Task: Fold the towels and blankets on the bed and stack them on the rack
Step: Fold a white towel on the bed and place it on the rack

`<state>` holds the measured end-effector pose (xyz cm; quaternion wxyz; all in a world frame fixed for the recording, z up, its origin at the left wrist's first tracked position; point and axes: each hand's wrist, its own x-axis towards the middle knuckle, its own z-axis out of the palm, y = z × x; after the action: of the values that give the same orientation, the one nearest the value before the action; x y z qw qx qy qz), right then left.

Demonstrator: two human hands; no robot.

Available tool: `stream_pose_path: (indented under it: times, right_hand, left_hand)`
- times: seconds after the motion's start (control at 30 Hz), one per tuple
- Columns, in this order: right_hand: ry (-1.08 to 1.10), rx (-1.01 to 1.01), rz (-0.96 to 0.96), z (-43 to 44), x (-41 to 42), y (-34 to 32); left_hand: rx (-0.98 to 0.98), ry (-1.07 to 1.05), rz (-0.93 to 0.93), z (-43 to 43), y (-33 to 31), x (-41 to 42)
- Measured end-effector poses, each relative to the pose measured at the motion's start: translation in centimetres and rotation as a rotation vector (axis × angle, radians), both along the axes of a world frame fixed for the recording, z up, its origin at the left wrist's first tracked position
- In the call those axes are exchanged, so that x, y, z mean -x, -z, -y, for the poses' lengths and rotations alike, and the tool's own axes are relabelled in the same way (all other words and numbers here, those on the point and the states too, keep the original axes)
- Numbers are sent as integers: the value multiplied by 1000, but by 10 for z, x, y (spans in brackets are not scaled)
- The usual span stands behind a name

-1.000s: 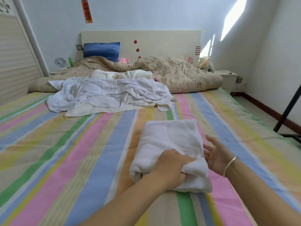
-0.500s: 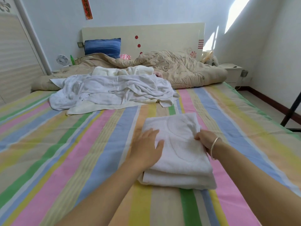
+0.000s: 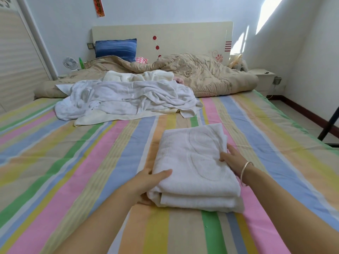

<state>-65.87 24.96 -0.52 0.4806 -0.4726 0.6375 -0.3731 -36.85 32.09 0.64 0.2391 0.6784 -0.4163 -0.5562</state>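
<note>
The left hand (image 3: 146, 182) has slid from the folded towel's (image 3: 194, 165) top to its left edge. Both it and the right hand (image 3: 233, 159) now clasp the towel's sides, thumbs on top, near the bed's (image 3: 73, 162) foot edge. The fold looks finished and ready to lift.

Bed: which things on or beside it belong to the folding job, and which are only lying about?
Job: folded towel, held at its sides by left hand and right hand; unfolded white pile.
Lying about: blue pillow; small fan; green bottle; nightstand.
</note>
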Motion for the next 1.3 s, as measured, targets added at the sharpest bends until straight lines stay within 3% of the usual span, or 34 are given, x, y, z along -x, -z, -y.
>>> stream_pose_path:
  times: [0.1, 0.2, 0.4, 0.53, 0.6, 0.73, 0.83, 0.9, 1.0, 1.13, 1.2, 1.3]
  right_hand:
    - [-15, -21, 95, 3, -2, -4]
    - [-8, 16, 58, 0, -10, -13]
    - [43, 228, 135, -40, -33, -36]
    - [174, 126, 250, -88, -64, -10]
    - [153, -3, 307, -109, -76, 10]
    - [210, -108, 293, -123, -62, 16]
    - [301, -97, 154, -113, -46, 3]
    - [287, -97, 104, -113, -42, -7]
    - [245, -146, 316, -113, -42, -25]
    - [153, -109, 644, -104, -38, -32]
    - [90, -129, 809, -99, -34, -34]
    - [-28, -149, 1064, -90, -32, -37]
  left_hand:
    - [-3, 16, -74, -5, 4, 2]
    - [128, -62, -43, -9, 9, 6]
    - [516, -135, 338, 20, -37, -19]
    - [750, -195, 493, 50, -59, -45]
    - [728, -147, 560, 52, -46, -48]
    - [460, 20, 837, 24, 0, -48]
    - [740, 66, 897, -6, 13, -33]
    - [953, 145, 841, -25, 4, -14]
    - [999, 420, 726, -46, -16, 19]
    - [808, 756, 1070, -49, -13, 33]
    - [724, 781, 1084, -48, -8, 30]
    - [776, 712, 1001, -50, -5, 26]
